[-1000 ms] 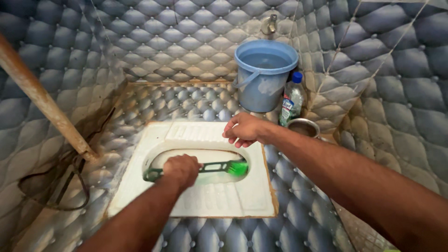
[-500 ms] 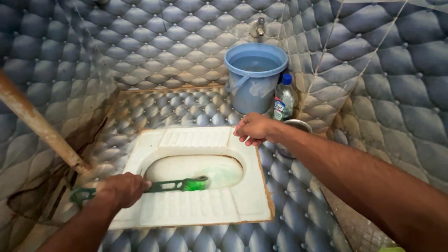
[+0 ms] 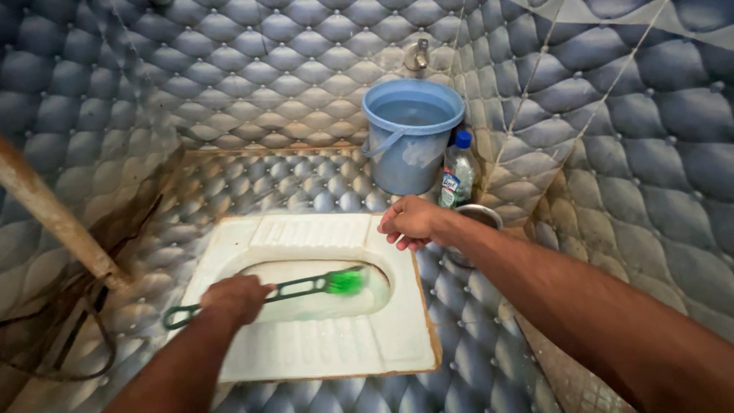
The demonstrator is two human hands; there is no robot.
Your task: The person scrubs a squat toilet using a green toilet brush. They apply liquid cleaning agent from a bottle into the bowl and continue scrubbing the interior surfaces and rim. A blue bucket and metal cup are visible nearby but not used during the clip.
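Observation:
My left hand [image 3: 233, 299] grips the handle of a green toilet brush [image 3: 306, 287]. The brush's bright green bristle head lies inside the bowl of a white squat toilet pan [image 3: 401, 329] set in the floor. My right hand [image 3: 409, 220] hovers over the pan's far right corner with fingers loosely curled and nothing in it. A blue bucket [image 3: 411, 138] full of water stands behind it under a metal tap [image 3: 417, 54].
A clear bottle with a blue cap [image 3: 456, 170] and a metal mug [image 3: 475, 220] stand beside the bucket. A rusty pipe [image 3: 53, 214] slants down at the left, with dark hose loops at its foot. Quilted blue-grey tiles cover walls and floor.
My left hand pulled the brush back left, then pushed it right again, so the bristle head swept across the bowl. The right hand stayed over the pan's far corner.

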